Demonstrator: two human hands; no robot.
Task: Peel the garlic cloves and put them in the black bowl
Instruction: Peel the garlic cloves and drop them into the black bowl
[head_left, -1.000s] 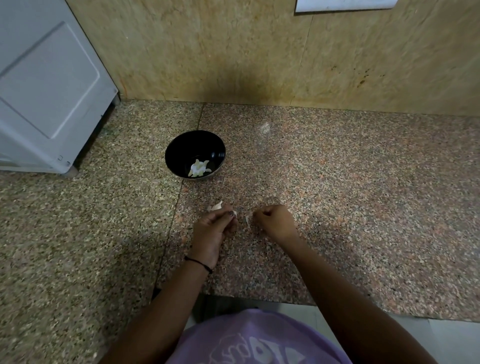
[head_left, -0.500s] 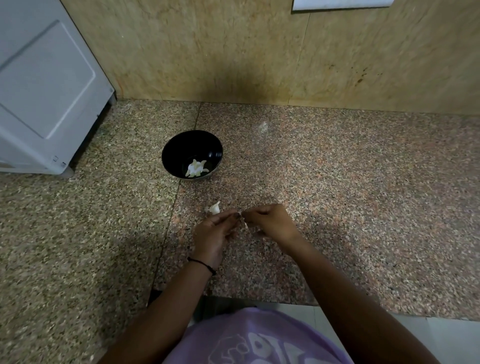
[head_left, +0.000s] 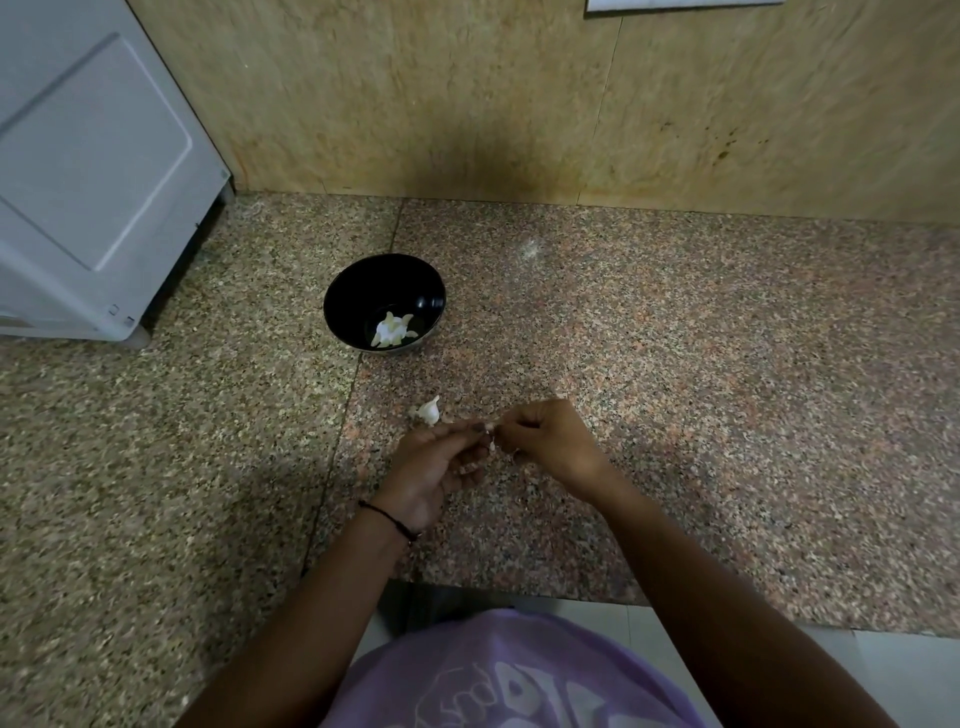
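A black bowl (head_left: 384, 301) stands on the granite counter with several pale peeled cloves (head_left: 392, 330) at its bottom. Nearer to me, a white garlic piece (head_left: 429, 410) lies on the counter just beyond my left hand. My left hand (head_left: 434, 467) and my right hand (head_left: 545, 441) meet fingertip to fingertip and pinch one small garlic clove (head_left: 490, 430) between them. Most of that clove is hidden by my fingers; only a white sliver shows.
A grey-white appliance (head_left: 88, 171) stands on the counter at the far left. A beige stone wall (head_left: 519, 104) backs the counter. The counter's front edge (head_left: 519, 597) runs just behind my wrists, with my purple shirt below it.
My hands, a small gap apart a second ago, have come together on the clove. The garlic piece on the counter now shows clear of my left hand.
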